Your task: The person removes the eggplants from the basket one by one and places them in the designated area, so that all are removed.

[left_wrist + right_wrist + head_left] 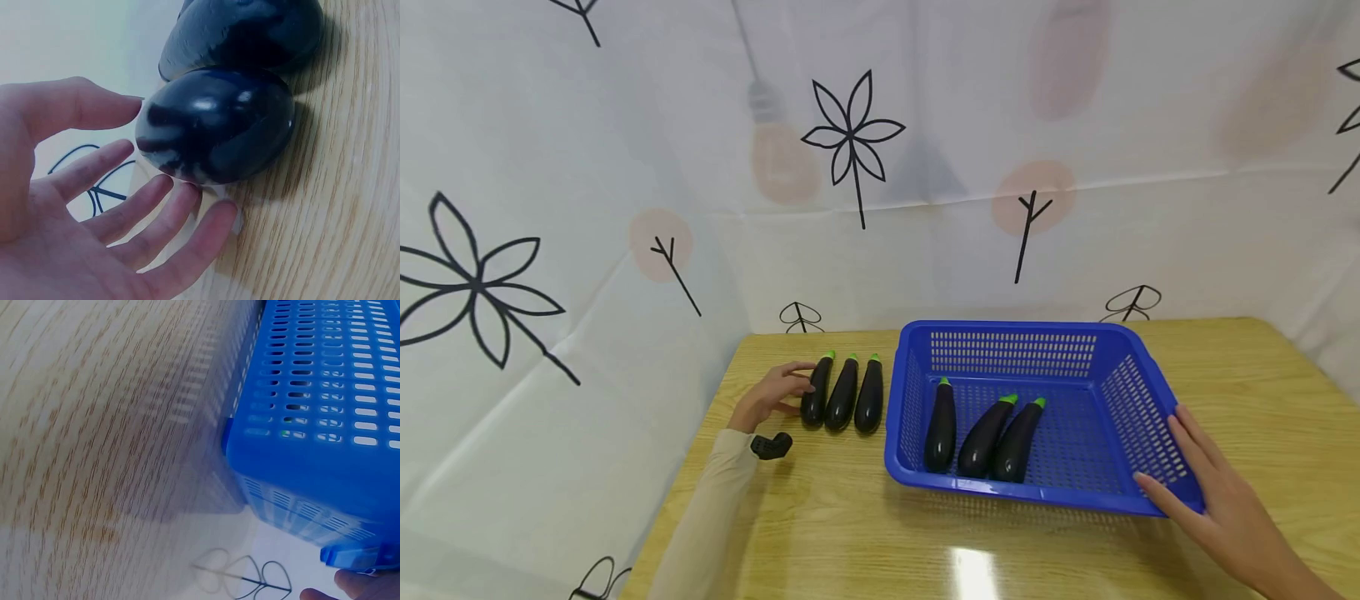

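Observation:
On the left of the table, my left hand is beside the leftmost of three dark eggplants with green stem ends. The left wrist view shows its thumb and loosely bent fingers around the near side of that glossy eggplant; whether the fingertips touch it I cannot tell. A second eggplant lies just behind. My right hand rests at the right front corner of a blue plastic basket, its fingers fairly straight along the rim. Inside the basket's left half lie three more eggplants.
The basket stands on a wooden table, right of the loose eggplants. A pale printed cloth hangs behind the table and along its left side. Slotted basket walls fill the right of the right wrist view.

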A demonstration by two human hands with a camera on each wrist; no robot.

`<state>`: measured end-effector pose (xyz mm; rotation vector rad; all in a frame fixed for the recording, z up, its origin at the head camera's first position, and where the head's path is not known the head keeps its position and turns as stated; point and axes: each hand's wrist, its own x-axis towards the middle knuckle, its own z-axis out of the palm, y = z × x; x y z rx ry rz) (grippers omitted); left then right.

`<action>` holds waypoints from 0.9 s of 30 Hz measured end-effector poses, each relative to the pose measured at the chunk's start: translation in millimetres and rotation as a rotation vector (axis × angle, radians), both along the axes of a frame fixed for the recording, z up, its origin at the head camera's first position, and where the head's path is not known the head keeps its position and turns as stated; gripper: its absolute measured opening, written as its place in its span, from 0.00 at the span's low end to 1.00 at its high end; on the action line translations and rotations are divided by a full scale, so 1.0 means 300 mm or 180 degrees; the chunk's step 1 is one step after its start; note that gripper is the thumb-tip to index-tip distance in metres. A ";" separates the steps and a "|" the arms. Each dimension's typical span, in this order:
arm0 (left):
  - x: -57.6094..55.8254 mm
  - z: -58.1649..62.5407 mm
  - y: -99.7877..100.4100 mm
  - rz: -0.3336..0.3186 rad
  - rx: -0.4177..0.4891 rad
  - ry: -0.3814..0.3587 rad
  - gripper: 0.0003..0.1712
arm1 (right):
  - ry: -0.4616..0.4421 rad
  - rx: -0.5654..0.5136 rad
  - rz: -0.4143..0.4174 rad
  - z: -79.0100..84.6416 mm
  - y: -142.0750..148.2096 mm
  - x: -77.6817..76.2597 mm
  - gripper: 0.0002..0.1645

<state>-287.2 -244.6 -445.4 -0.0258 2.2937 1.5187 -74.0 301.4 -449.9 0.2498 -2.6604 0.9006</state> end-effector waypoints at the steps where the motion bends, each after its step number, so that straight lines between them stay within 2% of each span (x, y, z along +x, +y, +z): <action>1: 0.002 0.003 0.002 0.0010 -0.0019 0.0019 0.29 | 0.0008 -0.0002 0.0004 0.000 0.000 0.000 0.51; 8: 0.025 0.031 0.027 0.0039 -0.0133 0.0185 0.30 | -0.0097 -0.0021 0.0003 0.005 -0.002 0.003 0.51; 16: 0.047 0.111 0.094 0.0070 -0.0151 0.0450 0.28 | -0.0141 -0.0024 -0.0014 0.010 -0.002 0.005 0.51; 21: 0.067 0.162 0.144 -0.0028 -0.0136 0.0576 0.27 | -0.0058 -0.0046 0.0022 0.012 0.002 -0.001 0.51; 27: 0.104 0.214 0.206 -0.0179 -0.0103 0.0654 0.26 | -0.0124 -0.0045 0.0020 0.007 0.001 0.002 0.52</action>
